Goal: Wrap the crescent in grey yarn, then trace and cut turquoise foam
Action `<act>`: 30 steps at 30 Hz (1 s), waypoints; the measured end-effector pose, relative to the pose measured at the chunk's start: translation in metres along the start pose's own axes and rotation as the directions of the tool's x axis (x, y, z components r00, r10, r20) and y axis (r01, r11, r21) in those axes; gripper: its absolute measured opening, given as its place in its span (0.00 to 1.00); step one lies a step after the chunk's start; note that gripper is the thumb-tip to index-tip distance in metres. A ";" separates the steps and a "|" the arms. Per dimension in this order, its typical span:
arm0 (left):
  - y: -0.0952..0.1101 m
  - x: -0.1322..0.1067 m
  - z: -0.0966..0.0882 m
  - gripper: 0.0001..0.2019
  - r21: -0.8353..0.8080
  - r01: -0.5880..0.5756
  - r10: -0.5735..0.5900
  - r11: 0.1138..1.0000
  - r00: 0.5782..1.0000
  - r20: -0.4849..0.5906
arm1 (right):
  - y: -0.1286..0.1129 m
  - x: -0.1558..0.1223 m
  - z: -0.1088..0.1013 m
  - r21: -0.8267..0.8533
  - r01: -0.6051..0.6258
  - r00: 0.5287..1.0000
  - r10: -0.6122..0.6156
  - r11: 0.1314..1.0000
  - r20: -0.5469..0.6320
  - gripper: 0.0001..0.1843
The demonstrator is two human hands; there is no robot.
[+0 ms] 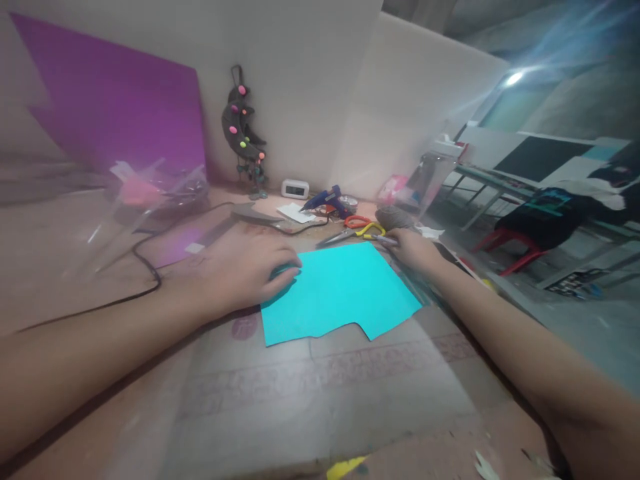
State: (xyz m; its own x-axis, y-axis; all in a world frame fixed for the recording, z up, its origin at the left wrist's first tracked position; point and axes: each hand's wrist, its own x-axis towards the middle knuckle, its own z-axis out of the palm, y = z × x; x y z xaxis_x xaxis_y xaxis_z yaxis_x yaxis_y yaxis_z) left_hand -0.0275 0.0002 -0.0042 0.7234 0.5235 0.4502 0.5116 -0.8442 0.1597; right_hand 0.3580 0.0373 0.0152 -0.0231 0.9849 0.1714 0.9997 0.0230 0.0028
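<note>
A turquoise sheet point(340, 290), perhaps craft foam or card, lies flat in front of me, with a stepped notch cut into its near edge. Over its left edge is my left hand point(263, 267), fingers curled and thumb close to the forefinger, gripping that edge. My right hand point(407, 248) is beyond the sheet's far right corner, its fingers closed round a slim pen point(383, 239). Just left of that hand lie scissors point(340, 236) with yellow handles, partly overlapped by the pen. Orange-red handles point(357, 221) show behind them.
Behind are a blue glue gun point(327, 199), a white digital clock point(295, 189) and grey yarn point(395, 218). A purple sheet point(125, 107) leans at left; a black cord point(145, 257) crosses the table. A clear container point(435, 177) stands right. Another person point(545, 213) sits on a red stool.
</note>
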 end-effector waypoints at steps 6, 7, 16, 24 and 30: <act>0.003 -0.002 0.004 0.16 -0.006 -0.040 0.041 0.999 0.999 0.030 | -0.006 -0.001 -0.004 -0.022 -0.019 1.000 0.019 1.000 -0.002 0.18; 0.002 -0.002 0.004 0.16 -0.002 -0.032 0.032 0.999 0.999 0.032 | -0.007 -0.002 -0.007 -0.025 -0.020 1.000 0.019 0.999 -0.005 0.18; -0.012 0.002 0.001 0.17 0.017 0.090 -0.090 0.996 0.996 0.014 | -0.012 -0.003 -0.032 0.027 -0.063 0.992 0.065 0.998 -0.104 0.21; -0.018 0.000 0.005 0.25 -0.028 0.256 -0.257 0.966 0.964 -0.062 | -0.055 -0.032 -0.043 -0.186 0.216 0.965 -0.239 0.958 -0.111 0.17; -0.039 0.000 -0.010 0.21 0.140 0.247 -0.247 0.959 0.969 -0.022 | -0.024 -0.018 -0.052 -0.287 0.040 0.995 -0.063 0.957 -0.072 0.18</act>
State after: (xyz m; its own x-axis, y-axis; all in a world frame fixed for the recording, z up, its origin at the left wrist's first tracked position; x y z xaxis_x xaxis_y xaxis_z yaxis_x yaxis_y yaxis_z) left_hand -0.0520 0.0317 -0.0019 0.5646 0.7130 0.4158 0.7344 -0.6639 0.1412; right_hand 0.3349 0.0100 0.0631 -0.0860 0.9667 0.2411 0.9563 0.0122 0.2922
